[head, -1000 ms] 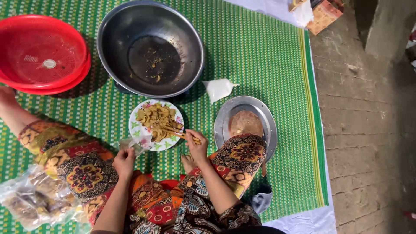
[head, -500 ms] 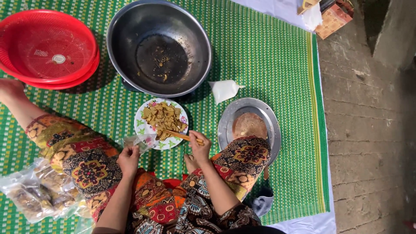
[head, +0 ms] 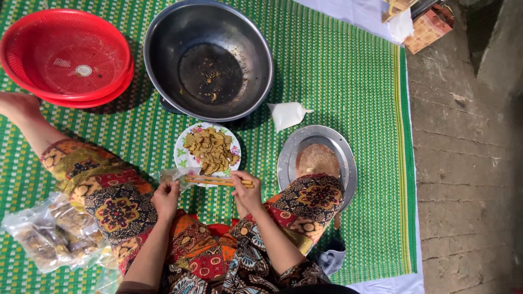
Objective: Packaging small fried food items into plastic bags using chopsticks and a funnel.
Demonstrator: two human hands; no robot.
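Observation:
I sit on a green woven mat with my legs in patterned cloth. My right hand grips a pair of wooden chopsticks, held level just below a small floral plate of fried yellow-brown pieces. Pinched in my left hand is a small clear plastic bag, right at the chopstick tips and the plate's near edge.
A large metal bowl with crumbs sits beyond the plate. Stacked red baskets lie far left. A round metal tray is at my right knee, a small white pouch above it. Filled clear bags lie at lower left.
The chopsticks have come off the food on the plate toward me and now lie level at the plate's near edge. My left hand stays by the small bag.

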